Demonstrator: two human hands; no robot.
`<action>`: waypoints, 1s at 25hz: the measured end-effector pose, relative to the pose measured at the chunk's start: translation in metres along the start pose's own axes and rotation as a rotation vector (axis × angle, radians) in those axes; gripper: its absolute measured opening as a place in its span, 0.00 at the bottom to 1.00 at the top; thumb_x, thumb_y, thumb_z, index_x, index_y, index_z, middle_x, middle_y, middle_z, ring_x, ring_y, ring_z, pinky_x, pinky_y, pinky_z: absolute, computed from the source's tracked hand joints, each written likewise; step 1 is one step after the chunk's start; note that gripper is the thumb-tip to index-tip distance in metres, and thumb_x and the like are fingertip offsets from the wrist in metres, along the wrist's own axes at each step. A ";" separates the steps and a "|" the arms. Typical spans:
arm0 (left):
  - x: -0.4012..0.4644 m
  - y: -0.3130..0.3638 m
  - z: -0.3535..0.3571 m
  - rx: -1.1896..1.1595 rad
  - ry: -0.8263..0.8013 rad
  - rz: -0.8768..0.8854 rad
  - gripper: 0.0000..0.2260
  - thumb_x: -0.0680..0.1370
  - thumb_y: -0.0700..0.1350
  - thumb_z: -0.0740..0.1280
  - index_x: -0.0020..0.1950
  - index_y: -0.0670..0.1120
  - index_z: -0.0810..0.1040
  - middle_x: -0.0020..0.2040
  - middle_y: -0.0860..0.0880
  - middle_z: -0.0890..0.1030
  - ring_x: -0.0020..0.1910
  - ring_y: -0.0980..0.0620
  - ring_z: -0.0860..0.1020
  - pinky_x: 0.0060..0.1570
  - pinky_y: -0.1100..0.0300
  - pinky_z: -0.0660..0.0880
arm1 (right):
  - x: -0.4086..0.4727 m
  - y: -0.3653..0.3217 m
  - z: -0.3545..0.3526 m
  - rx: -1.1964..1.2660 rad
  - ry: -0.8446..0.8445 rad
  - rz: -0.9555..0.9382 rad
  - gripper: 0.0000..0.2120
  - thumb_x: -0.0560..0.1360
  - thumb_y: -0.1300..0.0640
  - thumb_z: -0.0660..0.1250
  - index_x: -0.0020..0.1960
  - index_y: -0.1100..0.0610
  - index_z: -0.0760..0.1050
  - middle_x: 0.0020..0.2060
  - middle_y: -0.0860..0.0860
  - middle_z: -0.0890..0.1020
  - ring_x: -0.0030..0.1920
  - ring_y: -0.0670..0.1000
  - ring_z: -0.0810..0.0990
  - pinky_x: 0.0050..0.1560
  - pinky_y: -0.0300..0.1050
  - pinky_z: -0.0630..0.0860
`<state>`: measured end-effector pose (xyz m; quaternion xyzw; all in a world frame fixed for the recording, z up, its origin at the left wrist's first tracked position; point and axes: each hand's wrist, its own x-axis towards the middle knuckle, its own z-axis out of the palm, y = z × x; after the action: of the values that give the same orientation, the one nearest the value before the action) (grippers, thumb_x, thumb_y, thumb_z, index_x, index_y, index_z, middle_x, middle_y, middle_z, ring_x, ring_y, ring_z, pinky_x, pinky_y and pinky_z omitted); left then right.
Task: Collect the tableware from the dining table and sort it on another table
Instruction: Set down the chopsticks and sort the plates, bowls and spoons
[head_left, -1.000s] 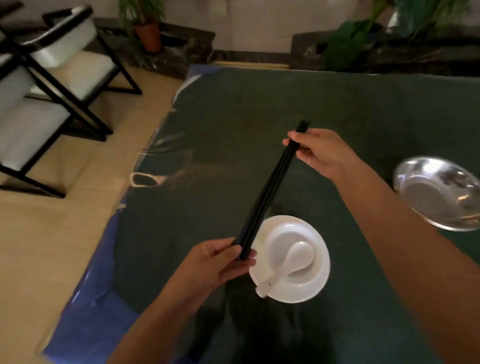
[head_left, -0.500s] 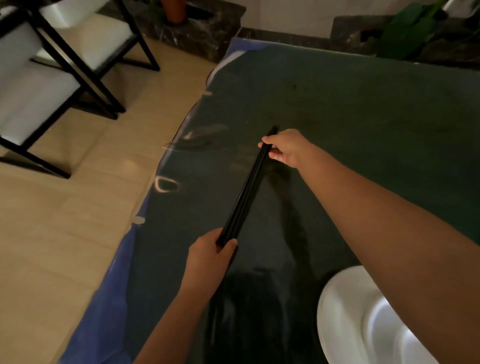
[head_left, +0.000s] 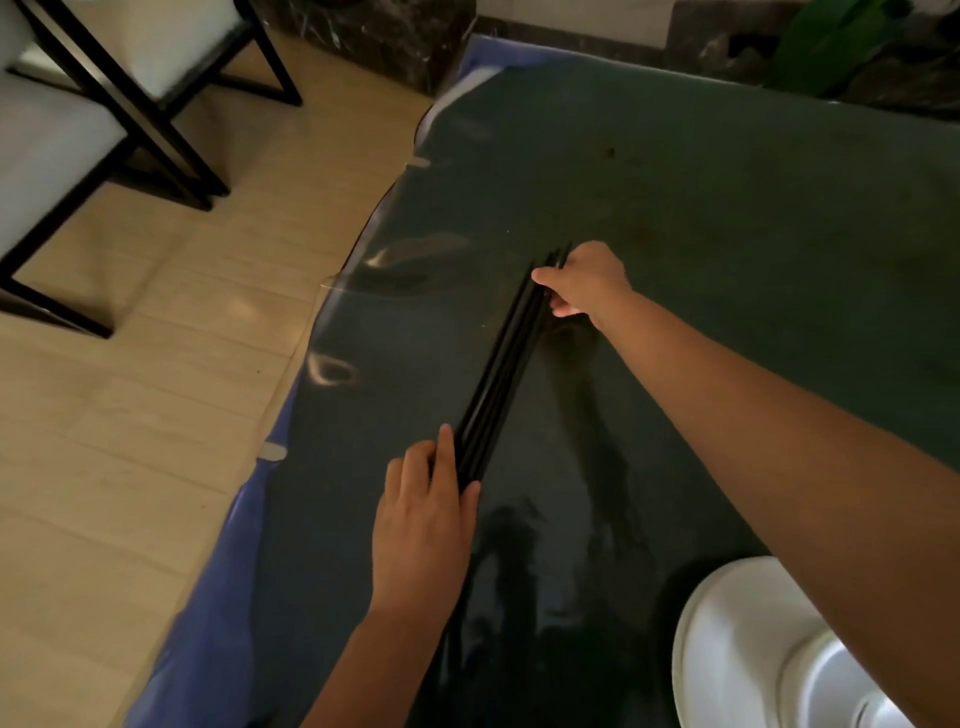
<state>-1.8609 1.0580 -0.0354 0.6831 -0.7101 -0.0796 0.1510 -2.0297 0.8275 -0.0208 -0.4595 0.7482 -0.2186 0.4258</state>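
1. A bundle of black chopsticks (head_left: 506, 371) lies low over the dark green table (head_left: 727, 218), running slantwise from near the person towards the table's far side. Whether the sticks rest flat on the table or sit just above it is hard to judge in the dim light.
2. The left hand (head_left: 423, 525) is at the near end of the chopsticks. Its fingers are stretched out nearly straight along the left side of the bundle, and the thumb lies against the near tip on the other side, so the end sits lightly between them rather than in a closed fist.
3. The right hand (head_left: 584, 283) is at the far end of the chopsticks. Its fingers are curled over the sticks and pinch them, with the tips poking out just beyond the knuckles.
4. A white plate (head_left: 727, 649) sits on the table nearer the person than the chopsticks and to their right, partly hidden by the right forearm. A white bowl (head_left: 836, 686) stands on it, cut off by the frame edge.
5. A clear cover sheet over the table shows glare patches left of the chopsticks, and a blue cloth (head_left: 218, 613) hangs off the table's left edge.
6. Left of the table, on a pale tiled floor (head_left: 130, 441), stand black-framed chairs (head_left: 78, 130) with white cushions.
7. Beyond the table's far edge, green plant leaves (head_left: 831, 41) show against dark stone.
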 end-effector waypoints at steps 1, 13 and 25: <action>0.000 -0.001 0.001 -0.014 0.002 0.016 0.23 0.72 0.43 0.70 0.64 0.35 0.73 0.48 0.40 0.78 0.44 0.44 0.77 0.44 0.51 0.79 | -0.002 0.002 -0.001 -0.115 0.053 -0.032 0.14 0.72 0.53 0.70 0.49 0.63 0.75 0.45 0.59 0.82 0.34 0.53 0.82 0.37 0.46 0.81; -0.003 -0.008 0.008 -0.191 0.005 0.153 0.18 0.71 0.37 0.72 0.60 0.40 0.78 0.57 0.41 0.78 0.53 0.43 0.77 0.51 0.58 0.74 | -0.043 0.009 0.032 -0.257 0.138 -0.288 0.17 0.69 0.57 0.72 0.53 0.65 0.74 0.43 0.60 0.82 0.40 0.59 0.82 0.43 0.56 0.81; 0.004 -0.033 -0.019 -0.264 -0.148 0.198 0.23 0.71 0.41 0.71 0.66 0.44 0.73 0.63 0.46 0.74 0.61 0.50 0.72 0.60 0.64 0.64 | -0.054 0.010 0.016 -0.111 0.052 -0.194 0.15 0.71 0.57 0.70 0.54 0.65 0.76 0.46 0.61 0.82 0.40 0.57 0.83 0.46 0.54 0.81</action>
<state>-1.8237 1.0538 -0.0277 0.5763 -0.7666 -0.2068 0.1937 -2.0096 0.8802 -0.0132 -0.5469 0.7219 -0.2285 0.3571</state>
